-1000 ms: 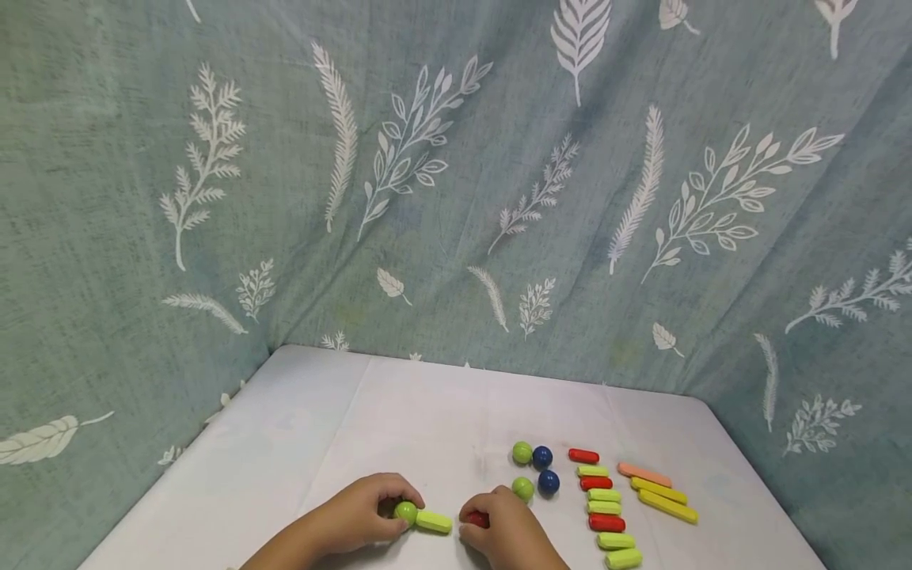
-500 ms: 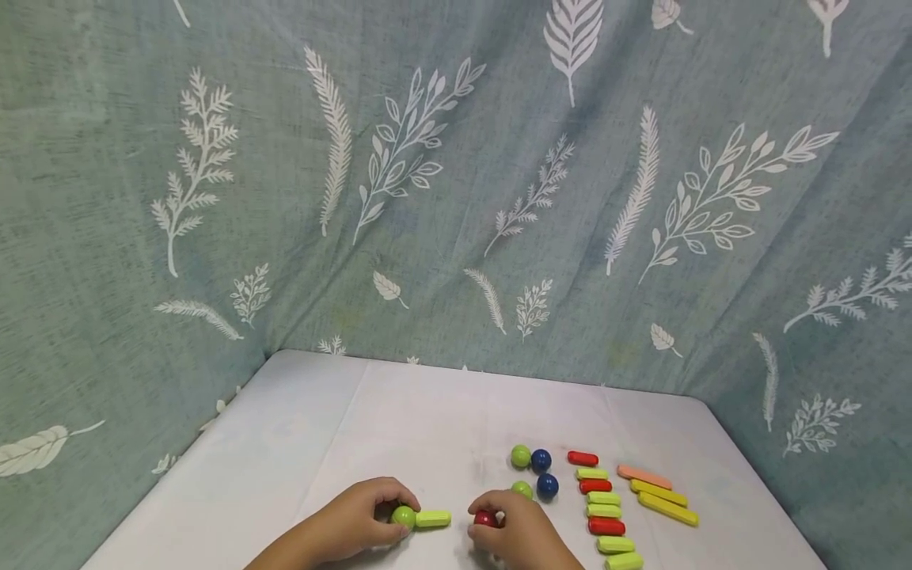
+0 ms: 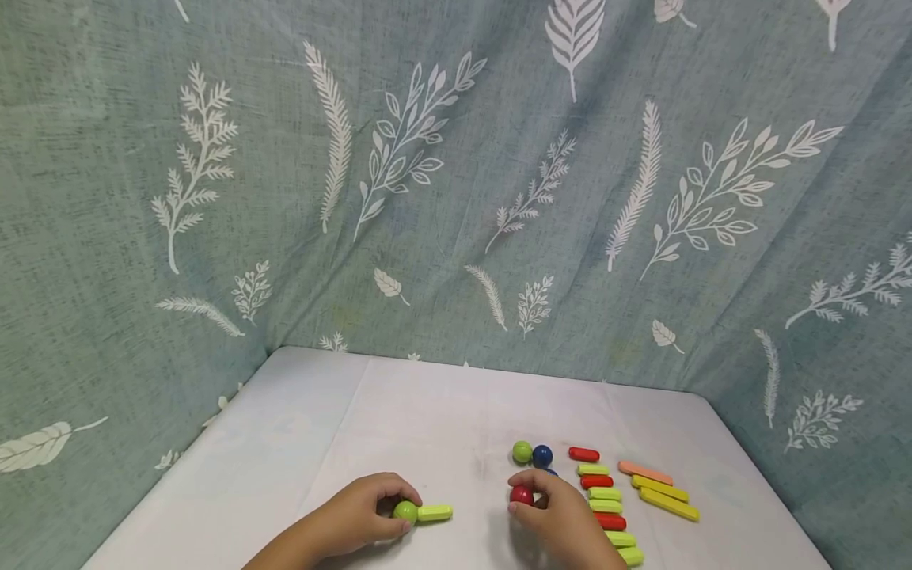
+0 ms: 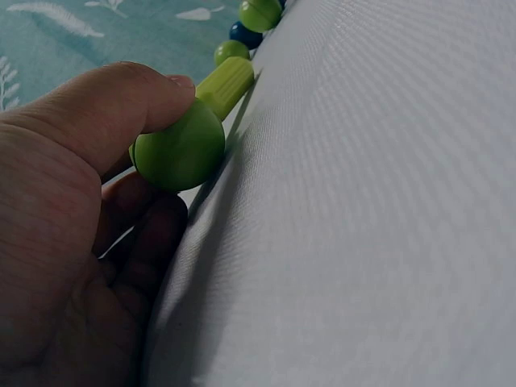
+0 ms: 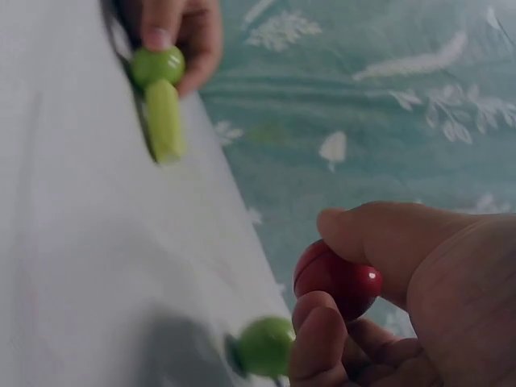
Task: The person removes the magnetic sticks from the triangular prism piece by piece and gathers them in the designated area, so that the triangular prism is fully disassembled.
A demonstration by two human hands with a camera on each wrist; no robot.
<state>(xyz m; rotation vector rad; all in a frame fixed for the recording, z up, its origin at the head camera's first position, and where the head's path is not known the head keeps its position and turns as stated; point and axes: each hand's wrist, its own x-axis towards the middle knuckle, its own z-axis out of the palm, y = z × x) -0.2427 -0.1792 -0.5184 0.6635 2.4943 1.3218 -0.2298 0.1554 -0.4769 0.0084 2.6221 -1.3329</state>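
My left hand (image 3: 359,511) holds a green ball (image 3: 405,513) low over the white table, thumb and fingers round it. A short yellow-green rod (image 3: 435,513) meets the ball end to end and points right; a shadow lies under both in the right wrist view. Between thumb and fingertips, my right hand (image 3: 563,514) pinches a red ball (image 5: 337,280), raised above the table. Close behind that hand are a green ball (image 3: 522,452) and a blue ball (image 3: 542,455). Another blue ball (image 3: 552,473) is mostly covered by the right hand.
A column of short rods, red (image 3: 584,454) and yellow-green (image 3: 605,493), runs down the table's right side, partly behind the right hand. Right of it lie a long orange stick (image 3: 644,473) and yellow sticks (image 3: 668,503). A leaf-patterned cloth (image 3: 442,261) hangs around the table.
My right hand has moved right and lifted, carrying the red ball away from the rod's end. It now covers the nearer green ball in the head view. The left hand has barely moved.
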